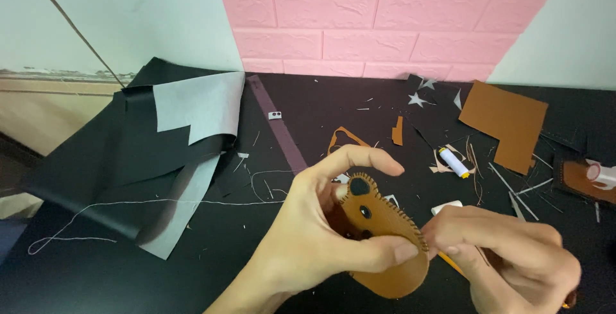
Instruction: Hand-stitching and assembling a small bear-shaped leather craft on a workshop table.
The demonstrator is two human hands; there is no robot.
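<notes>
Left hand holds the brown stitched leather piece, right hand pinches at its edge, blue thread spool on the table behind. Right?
Not quite: the thread spool is white, not blue, as the head view shows. The rest stands: left hand holds the brown stitched leather piece, right hand pinches at its edge.

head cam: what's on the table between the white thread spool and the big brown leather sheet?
Head view: between the white thread spool and the brown leather sheet lies black table, with only thin brown offcut strips beside the spool.

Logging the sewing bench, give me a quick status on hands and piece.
Left hand grips brown leather animal piece, stitched along its edge. Right hand pinched at the seam; needle not visible. White thread spool and leather scraps lie behind, apart from the hands.
</notes>
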